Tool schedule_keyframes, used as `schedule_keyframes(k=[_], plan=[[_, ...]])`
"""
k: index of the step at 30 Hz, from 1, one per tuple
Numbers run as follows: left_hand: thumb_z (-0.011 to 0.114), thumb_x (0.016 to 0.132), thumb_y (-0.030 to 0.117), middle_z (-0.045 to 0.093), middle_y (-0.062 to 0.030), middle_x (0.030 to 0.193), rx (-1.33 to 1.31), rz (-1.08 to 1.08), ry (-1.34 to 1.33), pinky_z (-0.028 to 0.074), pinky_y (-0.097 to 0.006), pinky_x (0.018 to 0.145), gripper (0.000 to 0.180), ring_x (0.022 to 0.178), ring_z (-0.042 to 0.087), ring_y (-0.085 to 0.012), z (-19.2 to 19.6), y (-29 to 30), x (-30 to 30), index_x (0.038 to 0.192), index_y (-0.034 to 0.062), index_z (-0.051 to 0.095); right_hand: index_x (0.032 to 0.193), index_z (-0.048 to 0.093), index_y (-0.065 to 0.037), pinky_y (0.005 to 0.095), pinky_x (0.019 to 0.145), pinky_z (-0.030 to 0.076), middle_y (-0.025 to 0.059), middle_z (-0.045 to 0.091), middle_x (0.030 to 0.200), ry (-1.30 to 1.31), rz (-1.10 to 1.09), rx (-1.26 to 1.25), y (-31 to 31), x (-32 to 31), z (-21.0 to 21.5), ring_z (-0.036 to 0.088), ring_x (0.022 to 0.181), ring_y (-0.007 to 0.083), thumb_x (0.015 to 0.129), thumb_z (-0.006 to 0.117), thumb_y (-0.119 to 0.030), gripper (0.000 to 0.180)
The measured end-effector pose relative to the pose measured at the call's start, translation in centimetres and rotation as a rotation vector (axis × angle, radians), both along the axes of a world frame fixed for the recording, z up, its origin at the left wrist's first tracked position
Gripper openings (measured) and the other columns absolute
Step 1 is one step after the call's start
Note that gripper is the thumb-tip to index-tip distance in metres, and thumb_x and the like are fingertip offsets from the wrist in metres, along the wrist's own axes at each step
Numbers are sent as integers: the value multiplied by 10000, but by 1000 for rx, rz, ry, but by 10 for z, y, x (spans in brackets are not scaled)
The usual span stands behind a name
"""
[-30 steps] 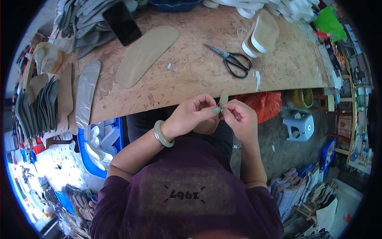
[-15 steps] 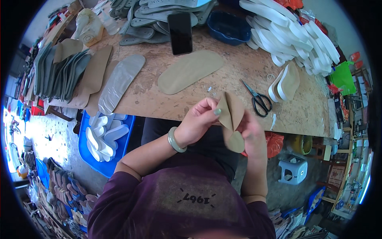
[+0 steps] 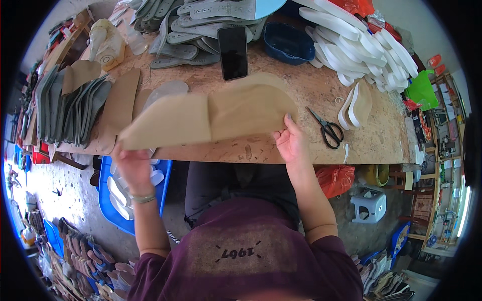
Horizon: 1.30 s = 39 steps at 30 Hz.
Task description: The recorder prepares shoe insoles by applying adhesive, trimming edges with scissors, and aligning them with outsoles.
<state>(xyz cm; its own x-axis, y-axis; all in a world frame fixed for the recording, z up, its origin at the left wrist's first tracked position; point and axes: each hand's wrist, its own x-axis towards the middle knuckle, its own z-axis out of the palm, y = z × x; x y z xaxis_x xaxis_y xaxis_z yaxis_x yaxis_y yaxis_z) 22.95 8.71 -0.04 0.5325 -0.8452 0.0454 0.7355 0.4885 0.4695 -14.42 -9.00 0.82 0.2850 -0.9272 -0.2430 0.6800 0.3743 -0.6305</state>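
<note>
1. we hold a long tan sheet [image 3: 173, 120] stretched between both hands, above the front part of the wooden table [image 3: 226, 152]; a line crosses it near the middle, its left half looking paler than its right.
2. our left hand [image 3: 133, 166] grasps the sheet's lower left end; it is blurred, so we cannot tell exactly how the fingers sit. a bracelet [image 3: 143, 198] circles that wrist.
3. our right hand [image 3: 293, 143] grasps the right end, thumb lying against the sheet's edge.
4. just right of that hand we see black-handled scissors [image 3: 331, 134] lying open on the table, with two white-edged soles [image 3: 357, 105] near them.
5. beyond the sheet we have a dark phone [image 3: 233, 52], leaning near a heap of grey insoles [image 3: 217, 12], then a dark blue basin [image 3: 288, 42] and a pile of white soles [image 3: 351, 37].
6. at our far left, grey pieces [image 3: 73, 113] stand in a row.
7. below the table's edge, under our left hand, a blue tub [image 3: 104, 195] holds white pieces [image 3: 117, 193].
</note>
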Motion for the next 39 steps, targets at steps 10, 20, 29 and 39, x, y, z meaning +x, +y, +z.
schedule_keyframes(k=[10, 20, 29, 39], plan=[[521, 1008, 192, 677, -109, 1135, 135, 331, -424, 541, -378, 943, 256, 1036, 665, -208, 83, 21, 64, 1189, 34, 610, 1332, 538, -28, 399, 1024, 500, 108, 633, 1277, 205, -164, 5, 20, -70, -32, 612, 1196, 243, 982, 548, -44, 350], [626, 928, 108, 669, -106, 1037, 282, -100, -1482, 546, -325, 765, 119, 879, 669, -209, 44, -227, -185, 1006, 19, 639, 1452, 397, 0, 350, 1040, 465, 144, 554, 1375, 640, -221, -150, 53, -128, -1, 571, 1241, 231, 956, 507, 46, 510], [675, 901, 175, 615, -209, 1107, 374, 38, -2067, 554, -448, 765, 331, 902, 661, -404, 16, -269, -244, 1079, 1, 456, 1117, 668, -31, 394, 909, 493, 142, 634, 1127, 1429, -49, -1073, -4, -123, 21, 606, 1044, 331, 844, 687, -46, 274], [690, 878, 170, 664, -231, 1003, 317, -180, -1654, 525, -469, 795, 475, 932, 657, -415, 6, -280, -234, 1243, 9, 432, 887, 692, -55, 404, 841, 501, 121, 655, 925, 1428, 444, -1041, -79, -87, -9, 621, 942, 328, 781, 756, -131, 146]])
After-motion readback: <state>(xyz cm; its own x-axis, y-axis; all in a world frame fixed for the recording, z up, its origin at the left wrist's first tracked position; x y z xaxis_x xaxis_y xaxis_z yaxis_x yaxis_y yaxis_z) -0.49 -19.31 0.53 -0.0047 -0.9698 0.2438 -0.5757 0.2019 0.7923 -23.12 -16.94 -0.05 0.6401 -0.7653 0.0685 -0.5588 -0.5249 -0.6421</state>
